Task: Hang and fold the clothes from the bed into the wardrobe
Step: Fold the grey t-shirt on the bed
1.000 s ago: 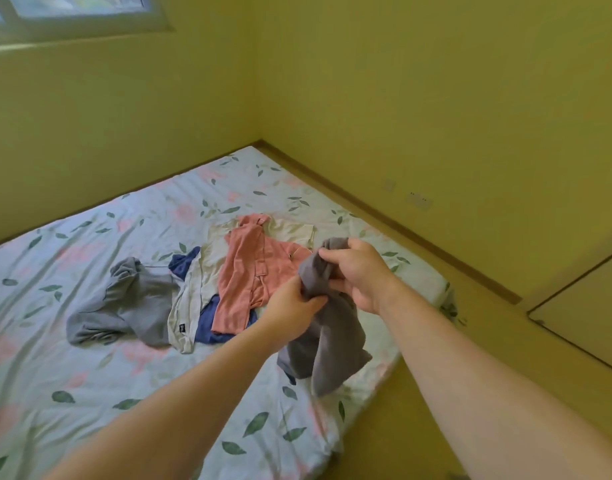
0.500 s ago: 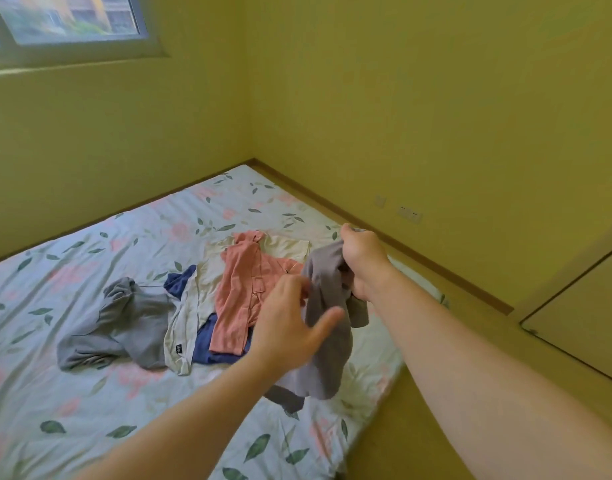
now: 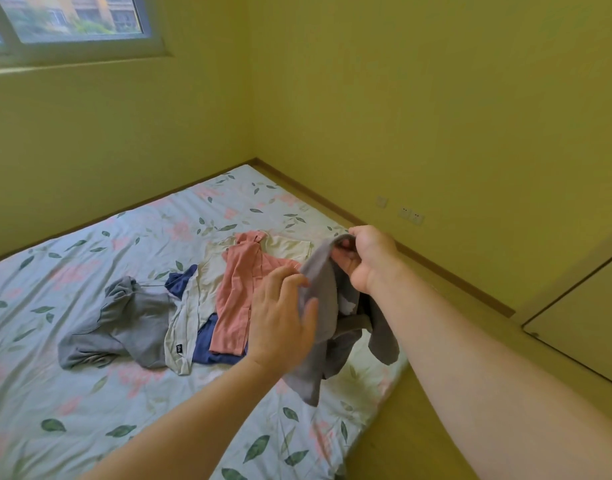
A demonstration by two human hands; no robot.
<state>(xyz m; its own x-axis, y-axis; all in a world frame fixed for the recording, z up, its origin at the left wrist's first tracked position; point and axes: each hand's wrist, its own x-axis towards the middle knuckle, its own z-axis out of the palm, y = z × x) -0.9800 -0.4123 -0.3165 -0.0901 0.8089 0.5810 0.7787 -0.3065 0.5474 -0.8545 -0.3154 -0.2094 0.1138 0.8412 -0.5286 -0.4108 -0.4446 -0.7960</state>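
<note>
Saw clothes heaped on the bed — grey hooded top, cream shirt, blue garment, pink shirt, all overlapping. Had the left hand spread, fingers straight, merely touching the grey garment dangling above the bed's near corner. Had the right hand pinching its top edge, bearing it alone. Judged the risk thus: could slip from that single pinch — or bunch up twisted if grabbed by the wrong fold.
</note>
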